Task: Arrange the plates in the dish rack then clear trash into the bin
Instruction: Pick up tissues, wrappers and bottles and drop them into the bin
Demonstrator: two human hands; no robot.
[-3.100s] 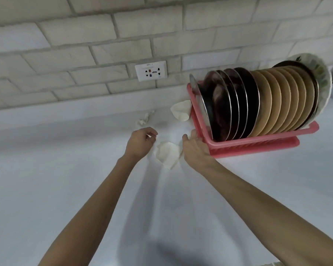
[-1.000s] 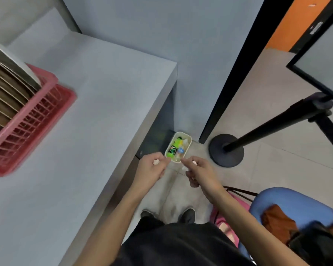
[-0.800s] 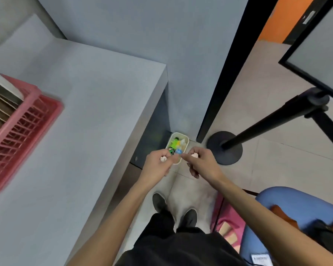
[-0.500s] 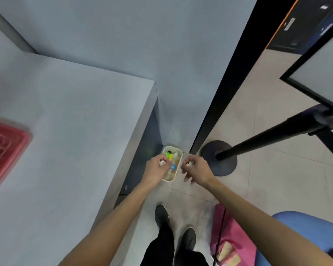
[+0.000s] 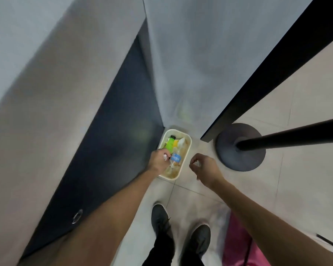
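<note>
Bin point(image 5: 189, 150): cream rectangular tub on the floor, 12 o'clock from the shoes point(image 5: 159, 217), bottles point(image 5: 170, 144) inside. Left hand point(image 5: 158, 160) pinches crumpled white paper point(image 5: 164, 157) over its 8 o'clock rim; right hand point(image 5: 205, 167), at 4 o'clock, curls round a white scrap point(image 5: 197, 163).

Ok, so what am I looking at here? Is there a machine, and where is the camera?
No machine: these are a person's two bare hands, filmed by one head-worn camera looking down past the shoes. On the floor stands a small bin holding a green bottle and a blue-labelled bottle. The left hand pinches a crumpled paper scrap over the bin; the right hand beside it seems to pinch a second scrap. The black disc is a post's base.
</note>
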